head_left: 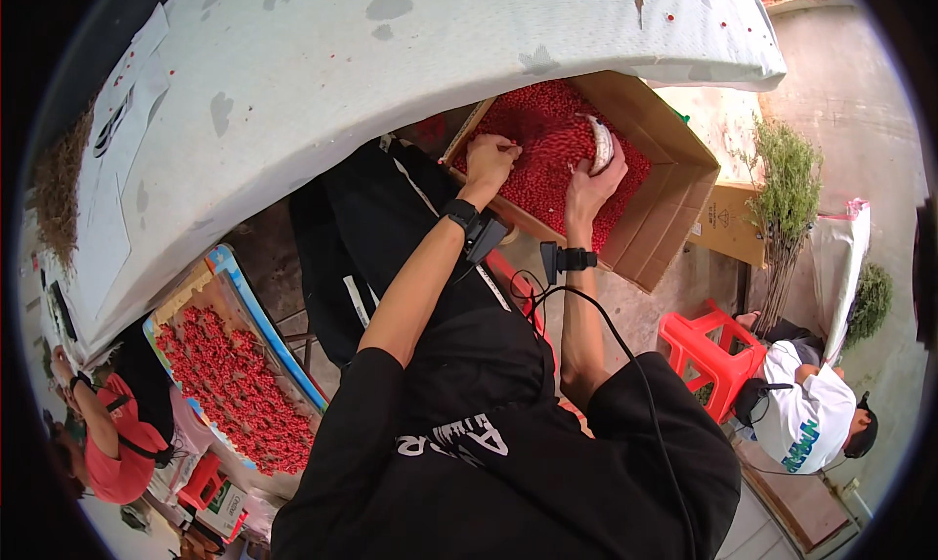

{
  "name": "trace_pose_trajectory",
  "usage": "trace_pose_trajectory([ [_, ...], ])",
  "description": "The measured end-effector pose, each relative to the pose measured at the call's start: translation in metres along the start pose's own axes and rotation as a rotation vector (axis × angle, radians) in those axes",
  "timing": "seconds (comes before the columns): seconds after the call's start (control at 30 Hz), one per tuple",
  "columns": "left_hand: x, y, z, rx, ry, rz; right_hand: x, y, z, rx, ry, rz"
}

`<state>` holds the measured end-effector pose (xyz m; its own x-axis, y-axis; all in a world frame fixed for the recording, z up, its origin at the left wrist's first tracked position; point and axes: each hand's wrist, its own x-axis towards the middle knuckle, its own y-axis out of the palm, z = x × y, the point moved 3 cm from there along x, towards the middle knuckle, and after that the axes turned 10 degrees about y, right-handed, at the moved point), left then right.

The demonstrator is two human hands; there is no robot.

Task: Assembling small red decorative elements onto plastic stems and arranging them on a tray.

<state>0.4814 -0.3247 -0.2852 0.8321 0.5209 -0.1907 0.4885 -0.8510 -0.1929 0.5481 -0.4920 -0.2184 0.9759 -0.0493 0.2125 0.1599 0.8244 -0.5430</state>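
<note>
The right hand (596, 187) clasped a white container (602, 146), tilted at its far side above red berry-like pieces (537, 99) in the cardboard box (676, 174). The left hand (488, 165) curled farther left, its grip impossible to tell.

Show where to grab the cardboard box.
Probably best to grip the cardboard box by its right wall, from the right: that wall stands bare above the berries, while the table and left hand crowd the opposite side. Its open top exposes an edge to pinch.
</note>
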Motion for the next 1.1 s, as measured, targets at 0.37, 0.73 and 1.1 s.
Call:
trace_pose_trajectory([
  [0.37,0.004,0.009,0.014,-0.4,-0.154,0.118,0.013,0.001,-0.167,-0.247,0.458,0.094],
  [0.73,-0.002,0.007,-0.014,-0.485,-0.127,0.101,-0.036,-0.011,-0.219,-0.351,0.658,0.209],
  [1.1,-0.129,-0.131,-0.151,-0.66,0.073,0.184,-0.043,0.01,-0.239,-0.497,0.105,0.64],
])
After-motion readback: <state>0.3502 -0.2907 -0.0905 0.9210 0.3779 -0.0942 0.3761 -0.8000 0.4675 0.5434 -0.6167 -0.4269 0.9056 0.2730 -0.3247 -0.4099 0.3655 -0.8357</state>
